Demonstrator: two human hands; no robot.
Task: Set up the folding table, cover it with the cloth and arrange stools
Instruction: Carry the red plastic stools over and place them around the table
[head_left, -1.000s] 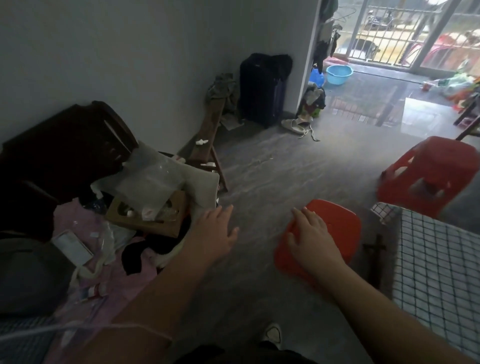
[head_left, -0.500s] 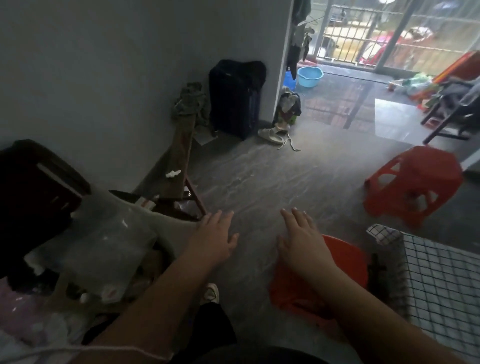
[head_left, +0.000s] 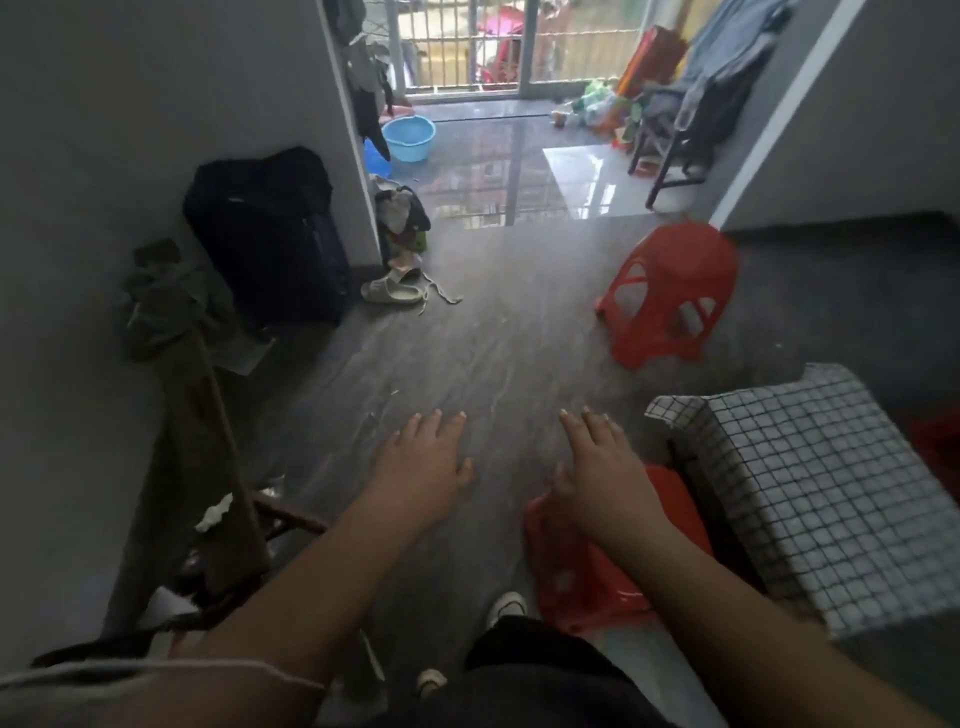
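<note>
The left hand (head_left: 423, 467) and right hand (head_left: 602, 470) are held forward, fingers straight, holding nothing. The red stool (head_left: 582, 571) stands under the right wrist (behind the fingertips), just beside the checked cloth (head_left: 831, 493).

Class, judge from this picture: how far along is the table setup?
Done: table stands, checked cloth draped over it. In hand: right hand open above the near red stool beside the table; left hand open, empty. Left: the far red stool sits apart.
</note>
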